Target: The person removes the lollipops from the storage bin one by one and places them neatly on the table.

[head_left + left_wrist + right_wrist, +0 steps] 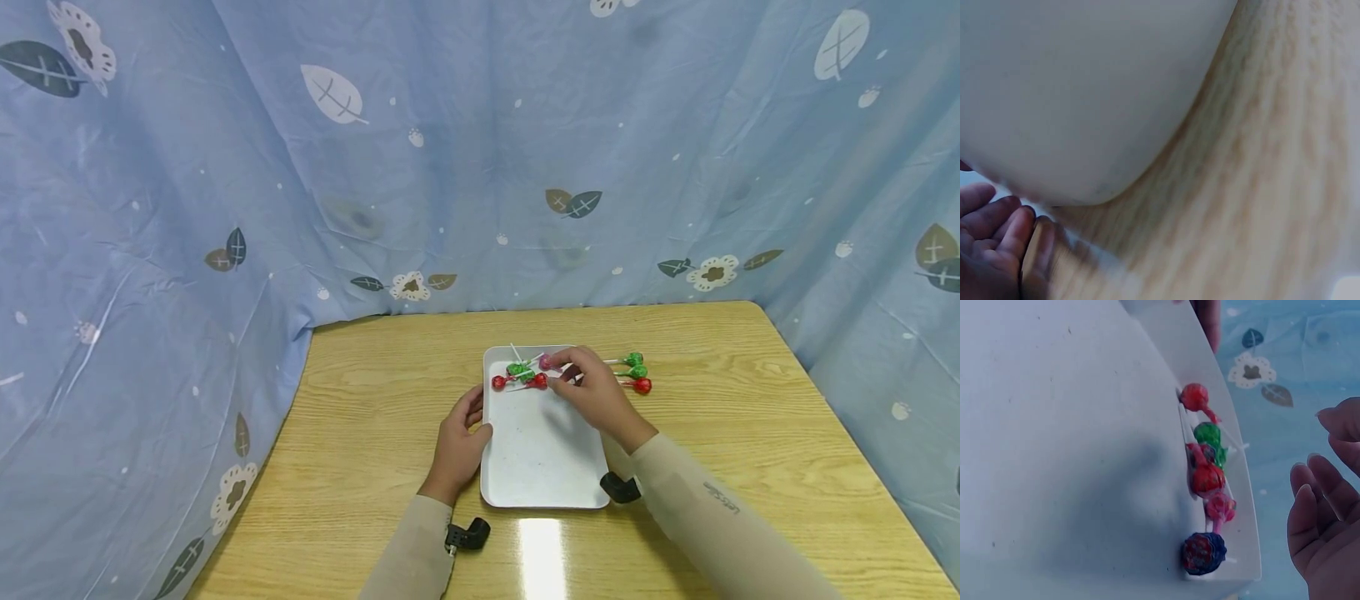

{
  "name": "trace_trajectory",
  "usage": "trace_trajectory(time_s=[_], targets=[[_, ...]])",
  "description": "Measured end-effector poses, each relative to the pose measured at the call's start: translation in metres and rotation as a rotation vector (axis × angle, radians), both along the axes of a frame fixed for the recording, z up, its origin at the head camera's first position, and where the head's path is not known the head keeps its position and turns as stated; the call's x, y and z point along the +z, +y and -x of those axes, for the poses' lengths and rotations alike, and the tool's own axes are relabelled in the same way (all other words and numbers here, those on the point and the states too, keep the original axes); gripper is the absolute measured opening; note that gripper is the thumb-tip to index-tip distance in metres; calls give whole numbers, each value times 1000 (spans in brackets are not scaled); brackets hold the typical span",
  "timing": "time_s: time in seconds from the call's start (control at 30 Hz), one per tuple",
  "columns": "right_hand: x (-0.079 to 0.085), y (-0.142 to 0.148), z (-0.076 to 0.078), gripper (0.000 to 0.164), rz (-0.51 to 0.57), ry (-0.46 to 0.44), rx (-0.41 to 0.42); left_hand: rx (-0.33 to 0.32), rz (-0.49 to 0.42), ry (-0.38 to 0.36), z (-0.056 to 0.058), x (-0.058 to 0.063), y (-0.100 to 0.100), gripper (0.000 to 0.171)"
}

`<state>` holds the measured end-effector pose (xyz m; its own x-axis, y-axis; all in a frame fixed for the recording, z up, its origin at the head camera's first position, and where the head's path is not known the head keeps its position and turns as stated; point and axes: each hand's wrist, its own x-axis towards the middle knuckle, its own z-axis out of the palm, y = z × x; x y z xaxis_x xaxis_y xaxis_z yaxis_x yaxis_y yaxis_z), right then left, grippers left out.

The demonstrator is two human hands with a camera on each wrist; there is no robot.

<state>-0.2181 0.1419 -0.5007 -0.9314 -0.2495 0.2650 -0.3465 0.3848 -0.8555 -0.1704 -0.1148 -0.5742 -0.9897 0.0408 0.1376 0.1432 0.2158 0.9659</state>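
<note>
A white rectangular tray (543, 454) lies on the wooden table. At its left side my left hand (459, 442) holds the rim, fingers along the outer wall and thumb over the edge. My right hand (602, 398) hovers above the far right corner, fingers loosely bent and apart from the thumb, nothing between them. Along the tray's far wall lie red lollipops (1195, 397), a green lollipop (1207, 433), a pink lollipop (1220, 507) and a dark blue lollipop (1203, 554). The right hand partly covers the blue one in the head view.
Right of the tray, green lollipops (635, 359) and a red lollipop (641, 386) lie on the table (750, 467), sticks pointing left. A blue patterned curtain (480, 167) hangs behind and at both sides. Each wrist bears a small black camera (468, 534).
</note>
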Motion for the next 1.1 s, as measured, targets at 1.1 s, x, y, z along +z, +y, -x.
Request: trace_trajectory(time_s=[1.1], targets=[[-26, -55, 10, 26, -91, 4, 118, -18, -34, 10, 3, -5, 1, 65]])
